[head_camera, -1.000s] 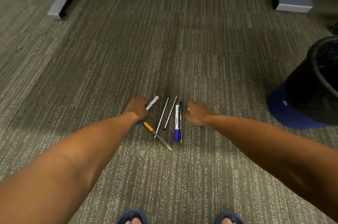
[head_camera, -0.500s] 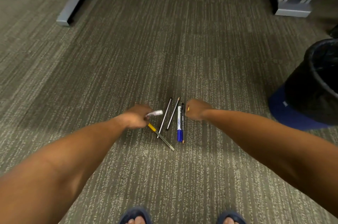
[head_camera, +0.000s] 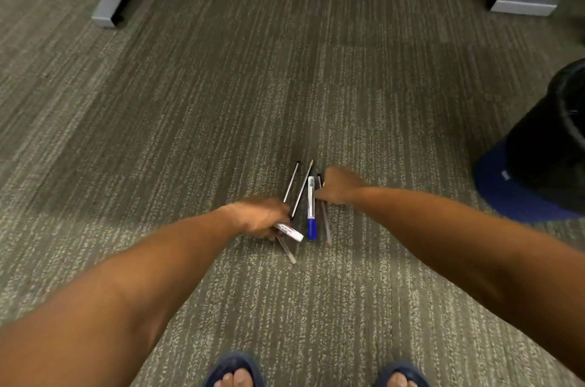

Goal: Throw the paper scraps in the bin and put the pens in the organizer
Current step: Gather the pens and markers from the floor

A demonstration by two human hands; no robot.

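Pens (head_camera: 311,208) at lower centre are being gathered: left hand (head_camera: 260,218) grasps white marker (head_camera: 288,232); right hand (head_camera: 339,185) clenched, contents unclear. Next, collect the remainder.

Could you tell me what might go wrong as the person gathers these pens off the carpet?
The left hand already grips a white marker while reaching among the other pens; taking more in the same fist could loosen it. The right hand closes beside the blue-capped marker and a thin pen, and may nudge one away. The open bin stands close by, so a pen could land there by mistake.
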